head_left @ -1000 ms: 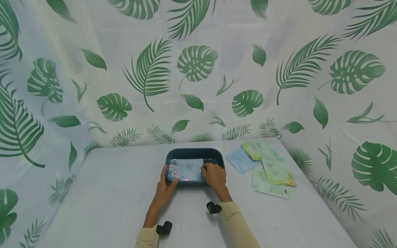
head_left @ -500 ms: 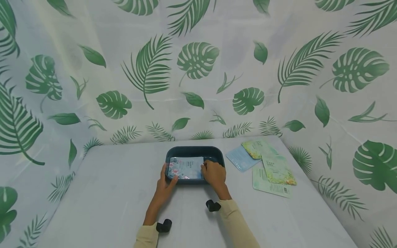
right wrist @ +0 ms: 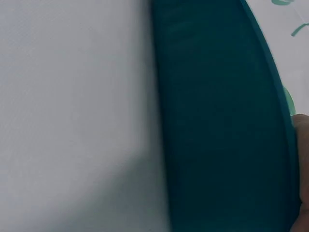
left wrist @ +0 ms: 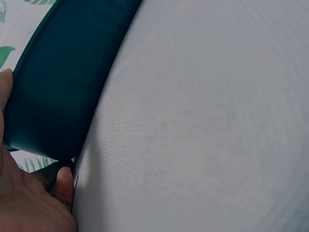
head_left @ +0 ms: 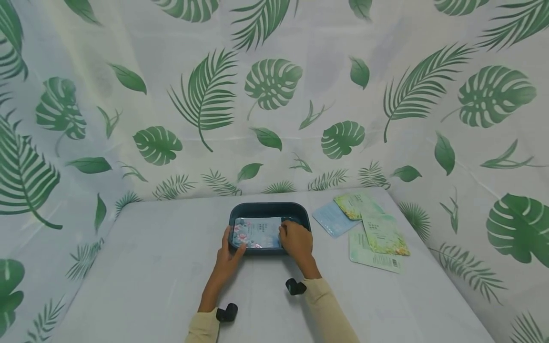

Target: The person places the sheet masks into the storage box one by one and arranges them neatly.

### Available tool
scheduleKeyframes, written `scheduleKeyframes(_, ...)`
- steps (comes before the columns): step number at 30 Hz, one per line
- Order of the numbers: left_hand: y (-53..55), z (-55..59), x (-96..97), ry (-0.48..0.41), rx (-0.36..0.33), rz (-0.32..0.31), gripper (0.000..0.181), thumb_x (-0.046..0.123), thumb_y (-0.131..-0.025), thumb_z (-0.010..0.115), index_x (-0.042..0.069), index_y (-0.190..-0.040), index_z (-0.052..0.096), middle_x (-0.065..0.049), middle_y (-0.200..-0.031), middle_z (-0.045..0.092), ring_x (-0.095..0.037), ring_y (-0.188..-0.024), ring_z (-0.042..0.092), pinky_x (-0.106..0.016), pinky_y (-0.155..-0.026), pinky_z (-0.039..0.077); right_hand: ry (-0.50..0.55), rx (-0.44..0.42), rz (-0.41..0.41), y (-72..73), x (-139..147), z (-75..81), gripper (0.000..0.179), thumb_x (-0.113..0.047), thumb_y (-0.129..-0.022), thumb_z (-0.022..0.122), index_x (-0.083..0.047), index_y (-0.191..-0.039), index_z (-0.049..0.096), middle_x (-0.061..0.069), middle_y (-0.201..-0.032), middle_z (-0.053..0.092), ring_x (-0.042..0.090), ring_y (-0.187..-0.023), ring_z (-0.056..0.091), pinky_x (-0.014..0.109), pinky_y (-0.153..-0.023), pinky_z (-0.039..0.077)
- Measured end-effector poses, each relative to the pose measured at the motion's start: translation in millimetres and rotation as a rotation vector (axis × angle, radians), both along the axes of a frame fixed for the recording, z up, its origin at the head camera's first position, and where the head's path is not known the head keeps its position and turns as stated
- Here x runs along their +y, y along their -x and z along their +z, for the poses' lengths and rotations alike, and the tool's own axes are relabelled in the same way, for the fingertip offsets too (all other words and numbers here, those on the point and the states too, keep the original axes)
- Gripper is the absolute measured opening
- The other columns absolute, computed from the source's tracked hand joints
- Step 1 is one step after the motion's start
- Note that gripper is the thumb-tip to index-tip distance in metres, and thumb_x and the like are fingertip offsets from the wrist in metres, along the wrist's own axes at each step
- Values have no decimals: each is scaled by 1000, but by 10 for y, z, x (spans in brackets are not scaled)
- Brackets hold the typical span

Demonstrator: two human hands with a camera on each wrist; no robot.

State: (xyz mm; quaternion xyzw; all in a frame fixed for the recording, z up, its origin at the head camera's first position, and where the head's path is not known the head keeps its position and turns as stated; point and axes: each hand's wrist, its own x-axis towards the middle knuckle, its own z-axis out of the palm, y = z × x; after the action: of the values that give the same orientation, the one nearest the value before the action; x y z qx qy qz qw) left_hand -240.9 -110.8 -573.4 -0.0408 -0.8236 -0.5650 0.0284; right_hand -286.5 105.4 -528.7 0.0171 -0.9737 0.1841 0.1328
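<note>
A dark teal tray [head_left: 270,206] stands on the white table in the head view. Inside it lies a light blue face mask packet [head_left: 257,232] with pink flowers printed on its left part. My left hand [head_left: 227,259] holds the tray's near left corner, thumb over the rim and fingers along the outer side. In the left wrist view the tray wall [left wrist: 72,82] rises beside that hand. With curled fingers my right hand [head_left: 297,240] pinches the packet's right edge, over the tray's right part; its fingertips are partly hidden. The right wrist view mostly shows the tray's outer wall [right wrist: 222,116].
Right of the tray, several face mask packets overlap on the table: a blue one [head_left: 334,221], a green one with yellow flowers [head_left: 386,233] and a pale green one [head_left: 375,259] among them. A leaf-printed curtain [head_left: 274,143] encloses the back and sides of the table [head_left: 163,267].
</note>
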Motion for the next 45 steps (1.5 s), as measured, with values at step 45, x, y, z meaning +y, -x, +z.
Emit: scheduleKeyframes(45, 12, -50, -5, 2, 53, 7, 80, 34, -98, 58, 13, -158, 8, -16, -163, 18, -36, -150, 17, -57, -119, 17, -41, 5, 33, -44, 18, -57, 26, -31, -98, 58, -11, -99, 74, 3, -75, 71, 12, -52, 48, 24, -44, 34)
